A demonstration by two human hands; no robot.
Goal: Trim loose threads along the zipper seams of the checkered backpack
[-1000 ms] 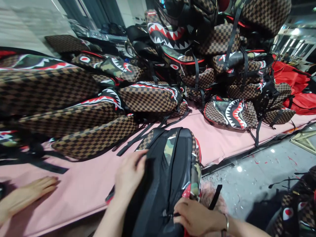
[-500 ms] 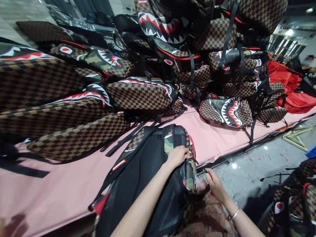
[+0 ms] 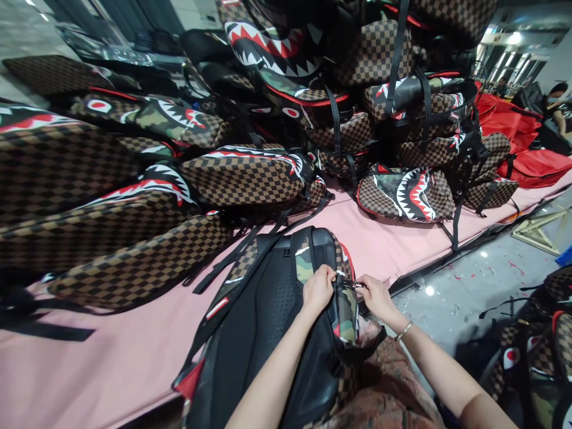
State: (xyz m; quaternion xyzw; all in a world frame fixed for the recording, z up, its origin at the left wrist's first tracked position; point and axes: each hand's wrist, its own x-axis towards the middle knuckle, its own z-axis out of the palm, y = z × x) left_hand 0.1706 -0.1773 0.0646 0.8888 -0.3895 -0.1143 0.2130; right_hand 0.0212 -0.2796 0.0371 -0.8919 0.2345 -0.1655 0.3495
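Note:
A backpack point(image 3: 268, 322) lies with its black padded back up in front of me, its top end on the pink-covered table. Its side shows brown checks, camouflage and red piping. My left hand point(image 3: 319, 291) is closed, fingertips pinching at the backpack's side edge beside the camouflage shoulder strap point(image 3: 304, 262). What exactly lies between those fingertips is too small to see. My right hand point(image 3: 376, 297) grips a small dark tool that looks like thread snips point(image 3: 352, 285). Its tip points left, at the backpack's side, close to my left fingertips.
Checked backpacks with shark-mouth prints are piled along the pink table point(image 3: 134, 357), left and behind. One shark-print backpack point(image 3: 406, 193) lies apart at the right. Red bags point(image 3: 531, 167) sit farther along. More backpacks point(image 3: 536, 357) are at lower right, near the grey floor. A person point(image 3: 556, 110) is far right.
My right hand has moved up and left, bringing the snips from beside the backpack to its side edge. My left hand has shifted slightly down and left along that edge.

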